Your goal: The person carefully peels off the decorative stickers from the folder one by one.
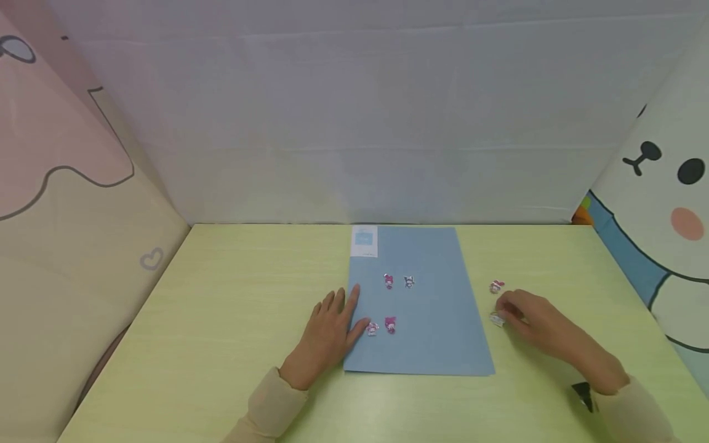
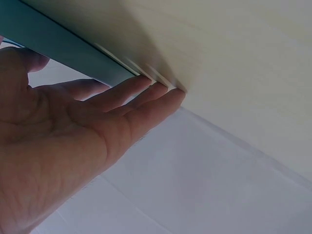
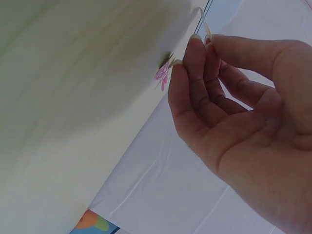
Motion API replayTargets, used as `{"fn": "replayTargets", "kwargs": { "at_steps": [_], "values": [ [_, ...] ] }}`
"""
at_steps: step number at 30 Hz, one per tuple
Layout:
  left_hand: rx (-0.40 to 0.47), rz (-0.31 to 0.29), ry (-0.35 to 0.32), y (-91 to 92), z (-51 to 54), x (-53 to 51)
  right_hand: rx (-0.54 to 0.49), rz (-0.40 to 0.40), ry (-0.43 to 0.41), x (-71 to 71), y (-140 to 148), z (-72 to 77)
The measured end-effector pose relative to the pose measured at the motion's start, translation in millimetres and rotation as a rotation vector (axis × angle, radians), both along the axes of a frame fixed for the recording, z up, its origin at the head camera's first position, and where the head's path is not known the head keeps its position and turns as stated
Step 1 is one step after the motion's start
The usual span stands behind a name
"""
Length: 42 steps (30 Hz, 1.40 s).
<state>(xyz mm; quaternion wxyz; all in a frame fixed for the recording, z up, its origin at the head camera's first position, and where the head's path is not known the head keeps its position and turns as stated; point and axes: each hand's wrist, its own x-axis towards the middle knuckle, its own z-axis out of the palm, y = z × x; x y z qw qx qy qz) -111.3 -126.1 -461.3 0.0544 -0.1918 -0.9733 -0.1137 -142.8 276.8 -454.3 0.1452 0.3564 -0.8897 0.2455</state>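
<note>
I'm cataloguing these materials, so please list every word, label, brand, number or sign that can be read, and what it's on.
Nothing can be read for certain.
White label on the blue sheet: its print is too small and blurred to read.
Small stickers: any lettering is too small to tell.

Head view overlooks table (image 1: 244,283) (wrists' seemingly tilted).
</note>
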Motion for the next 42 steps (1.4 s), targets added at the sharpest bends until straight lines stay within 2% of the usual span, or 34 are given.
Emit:
{"fn": "replayTargets", "kwargs": {
  "at_steps": [6, 12, 16, 18, 24, 31, 37, 42],
  "values": [
    [-0.008, 0.002, -0.001, -0.2, 0.1, -0.4, 0.034, -0.042, -0.090, 3.2, 5, 2.2],
    [-0.005, 0.000, -0.008, 0.2, 0.6, -0.4, 0.076, -0.069, -0.133, 4.4, 6, 2.9],
    [-0.007, 0.004, -0.018, -0.1, -0.1, -0.9, 0.094, -0.112, -0.240, 3.7, 4, 5.1],
    [-0.008, 0.005, -0.022, -0.1, -0.1, -0.8, 0.100, -0.122, -0.256, 3.7, 4, 5.8],
    [0.000, 0.006, -0.032, 0.2, 0.8, -0.8, 0.106, -0.094, -0.167, 3.7, 3, 4.5],
    [0.002, 0.004, -0.022, 0.3, 1.3, -0.9, 0.124, -0.117, -0.215, 2.1, -2, 8.8],
    [0.001, 0.005, -0.026, 0.3, 1.5, -1.0, 0.072, -0.040, -0.092, -5.0, -7, 5.9],
    [-0.002, 0.004, -0.025, 0.2, 1.5, -1.1, 0.047, -0.010, -0.069, -12.5, -14, 5.9]
  ]
}}
